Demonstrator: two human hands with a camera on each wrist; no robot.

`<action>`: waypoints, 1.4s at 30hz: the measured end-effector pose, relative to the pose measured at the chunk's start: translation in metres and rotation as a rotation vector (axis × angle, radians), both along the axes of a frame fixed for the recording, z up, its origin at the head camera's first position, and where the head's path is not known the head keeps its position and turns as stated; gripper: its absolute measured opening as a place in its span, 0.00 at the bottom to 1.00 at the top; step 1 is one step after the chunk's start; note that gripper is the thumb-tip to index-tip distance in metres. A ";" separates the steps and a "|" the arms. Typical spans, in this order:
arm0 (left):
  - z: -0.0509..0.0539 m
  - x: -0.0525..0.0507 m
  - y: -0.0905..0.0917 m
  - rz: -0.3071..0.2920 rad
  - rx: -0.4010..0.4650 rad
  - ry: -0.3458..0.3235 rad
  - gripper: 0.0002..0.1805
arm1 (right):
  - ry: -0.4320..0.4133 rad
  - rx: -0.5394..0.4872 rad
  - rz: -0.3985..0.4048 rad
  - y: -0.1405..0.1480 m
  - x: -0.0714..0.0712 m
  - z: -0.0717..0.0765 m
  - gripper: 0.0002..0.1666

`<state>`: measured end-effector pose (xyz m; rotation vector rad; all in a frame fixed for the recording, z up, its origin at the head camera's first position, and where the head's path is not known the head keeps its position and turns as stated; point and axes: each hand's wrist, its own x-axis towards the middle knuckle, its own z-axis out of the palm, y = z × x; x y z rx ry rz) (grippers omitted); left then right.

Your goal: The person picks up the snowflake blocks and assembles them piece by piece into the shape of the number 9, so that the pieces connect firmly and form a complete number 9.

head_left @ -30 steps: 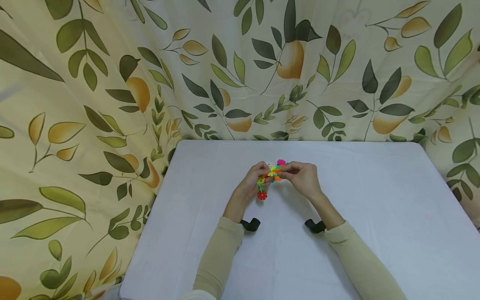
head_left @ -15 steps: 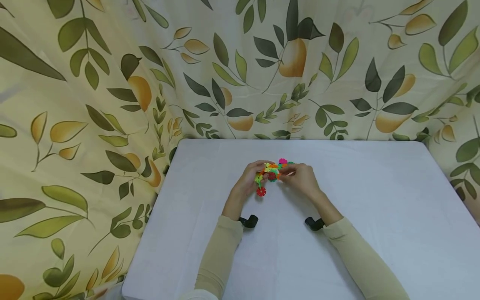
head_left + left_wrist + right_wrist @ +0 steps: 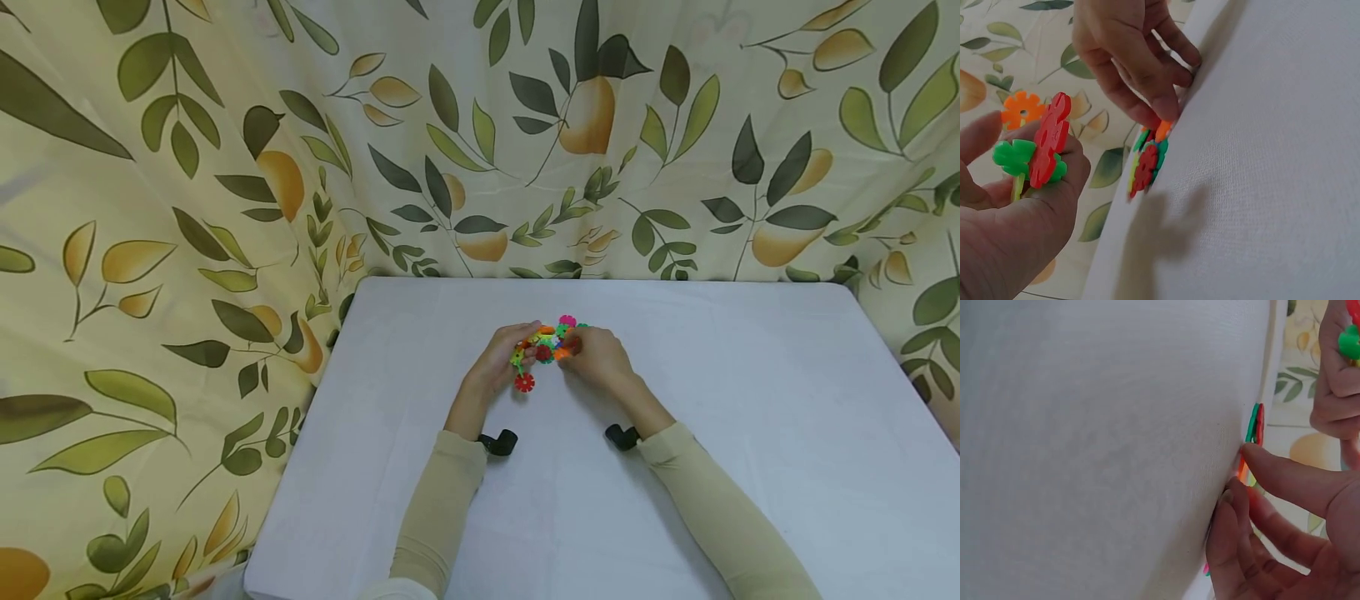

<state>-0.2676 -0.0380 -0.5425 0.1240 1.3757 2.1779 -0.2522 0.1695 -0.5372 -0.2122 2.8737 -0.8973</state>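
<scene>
Several bright plastic flower-shaped interlocking discs lie between the hands near the table's far side. My left hand (image 3: 497,360) holds a small joined cluster of them, with a red disc (image 3: 1051,140), a green disc (image 3: 1014,156) and an orange disc (image 3: 1022,110) showing in the left wrist view. My right hand (image 3: 602,360) reaches down to the discs on the table. Its thumb and finger pinch an orange flower disc (image 3: 1242,467) at the tabletop. Beside that lies a dark red disc (image 3: 1144,169). A pink disc (image 3: 567,322) shows just beyond the right fingers, which hide part of the group.
The white-covered table (image 3: 555,517) spreads around the hands. Behind its far edge hangs a leaf-patterned curtain (image 3: 480,167). Each wrist wears a small black camera, such as the left one (image 3: 501,442).
The yellow disc between the hands has gone left with the left fingers, uncovering the dark red disc. My right hand has turned and lowered its fingers onto the discs on the table.
</scene>
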 end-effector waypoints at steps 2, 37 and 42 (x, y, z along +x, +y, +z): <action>0.000 0.000 0.000 -0.008 -0.004 0.007 0.26 | 0.000 -0.005 -0.013 0.001 -0.001 -0.001 0.18; -0.001 0.002 0.006 -0.017 -0.072 0.038 0.23 | -0.126 -0.710 -0.161 0.011 0.013 0.037 0.20; -0.001 0.002 0.006 -0.020 -0.063 0.048 0.22 | -0.141 -0.728 -0.163 0.010 0.014 0.037 0.20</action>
